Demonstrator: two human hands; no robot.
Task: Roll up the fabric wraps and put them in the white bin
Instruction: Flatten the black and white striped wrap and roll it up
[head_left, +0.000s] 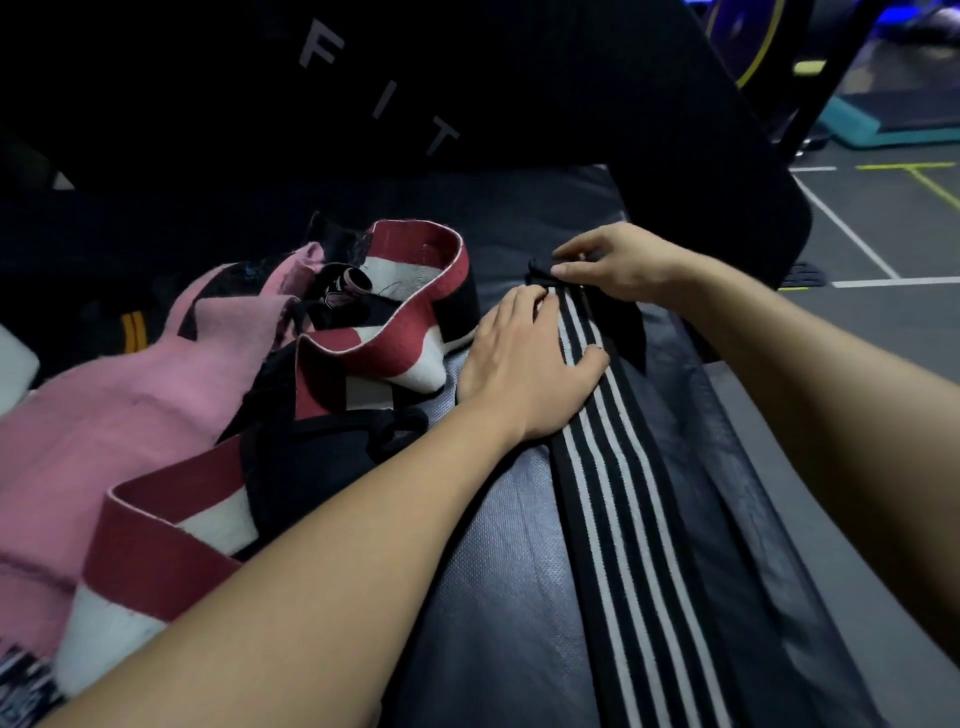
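Starting on the striped wrap (631, 499), by the look of it: laid out flat and straight along the dark pad (498, 561), running from the far end near both hands down toward the bottom edge; no roll formed yet beyond perhaps a first fold at the far tip, too small and dark to tell. Left hand (524, 364) pressed flat on the strip, fingers spread and extended, holding nothing, just pinning the band down; right hand (618, 262) at the very end of the wrap, thumb and fingers closed in a pinch on the black tab there. Heaped just left of the pad, untouched and unrolled: a pink wrap (104, 415), a red-and-white wrap (415, 332) looping over and under it, some black strapping tangled between. No white bin clearly in view; a pale corner at the far left edge, cannot say what. Judging from this: nothing rolled, nothing binned; first wrap barely begun, at least two more waiting, then the carrying over.
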